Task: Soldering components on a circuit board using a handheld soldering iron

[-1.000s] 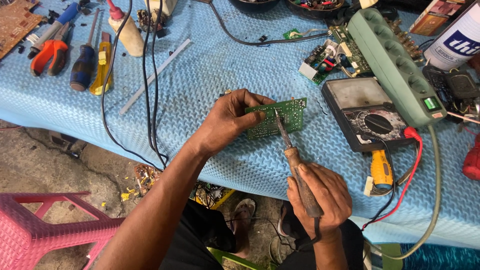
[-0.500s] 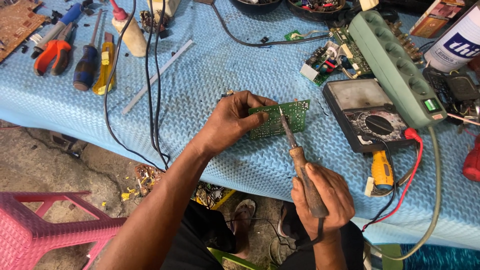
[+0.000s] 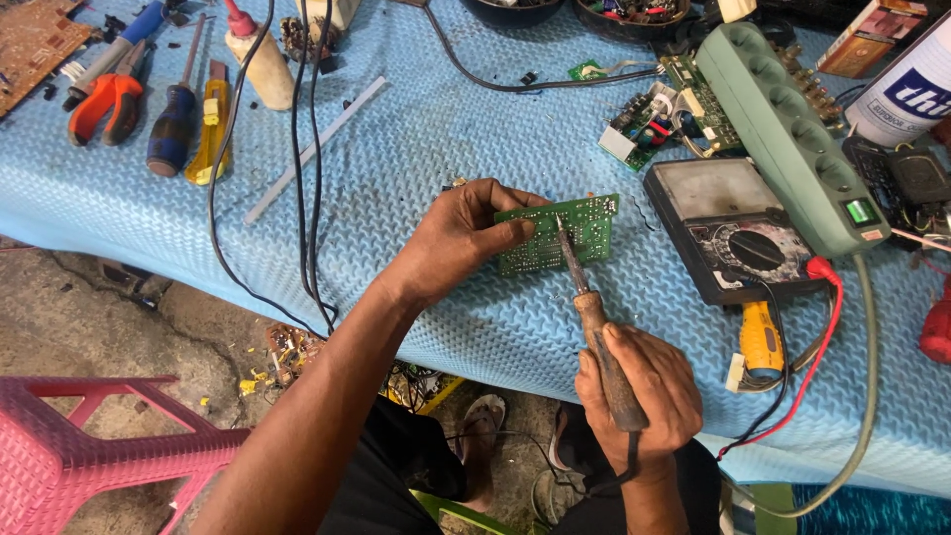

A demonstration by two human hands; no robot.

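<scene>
My left hand (image 3: pixel 458 238) gripped the green circuit board (image 3: pixel 557 234) by its left edge, thumb on top and fingers curled under, holding it just above the blue rippled table cover (image 3: pixel 416 149). My right hand (image 3: pixel 634 396) was closed around the brown wooden handle of the soldering iron (image 3: pixel 592 317), whose metal tip rested on the middle of the board. Far to the upper right of the board stood a white can with a blue label (image 3: pixel 906 84), cut off by the frame edge, and just left of it lay a small orange and tan carton (image 3: pixel 872 38). Right of the board, close by, sat a black analog multimeter (image 3: pixel 728 230) with a round dial, a red lead (image 3: pixel 827 327) curling down from it, and behind it a long green power strip (image 3: pixel 792 134) with a lit green switch. Below the meter lay a yellow-handled tool (image 3: pixel 761 337). Smaller green boards with parts (image 3: pixel 659 104) lay above the board. Far left of it were orange-handled pliers (image 3: pixel 104 99), a blue screwdriver (image 3: pixel 173 124), a yellow knife (image 3: pixel 213 129) and a cream bottle with a red cap (image 3: pixel 260 59), with black cables (image 3: pixel 307 168) running down across the cover between them and the board. Below the table edge showed bare grey ground (image 3: pixel 89 317) and a pink plastic stool (image 3: pixel 89 446).
</scene>
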